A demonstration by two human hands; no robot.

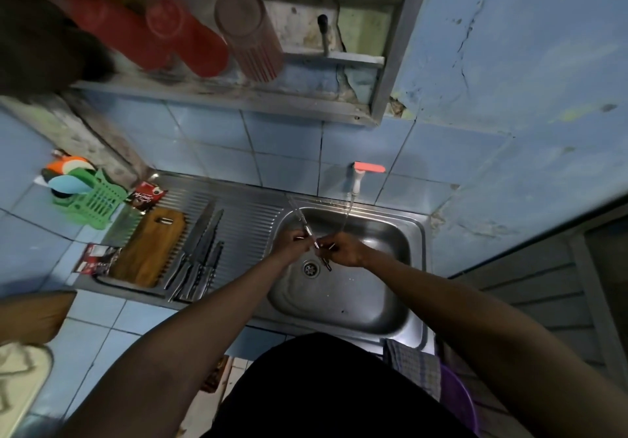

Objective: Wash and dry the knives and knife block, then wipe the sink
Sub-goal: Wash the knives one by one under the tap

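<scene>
your dark shirt (339, 386) fills the bottom of the view, and both forearms reach out from it and converge over the sink (339, 301). your left hand (292, 245) and right hand (343, 250) sit close together above the basin, just beyond the drain (311, 268), both with fingers curled round the one knife (307, 230) you're washing. its long axis runs from the far left, near the basin's back rim, toward you and to the right, passing between the two hands and ending by the drain; blur makes it hard to say which end is blade and which is handle. the thin stream from the tap (356, 182) falls just by your right hand — so the near end of the knife looks nearer the water than the far end.

the other knives (197, 261) lie side by side on the ribbed drainboard (251, 220) to your left, tips pointing away from you, handles toward the front edge — well apart from the sink but on your left hand's side, so that hand is the nearer one for picking up the next. beside them, further left, lies the wooden knife block (149, 247), flat on its side. a checked cloth (413, 363) hangs over the sink's front right corner, nearer your right hand for drying.

my read: you're early on, one knife under the water, the rest and the block apparently waiting.
</scene>
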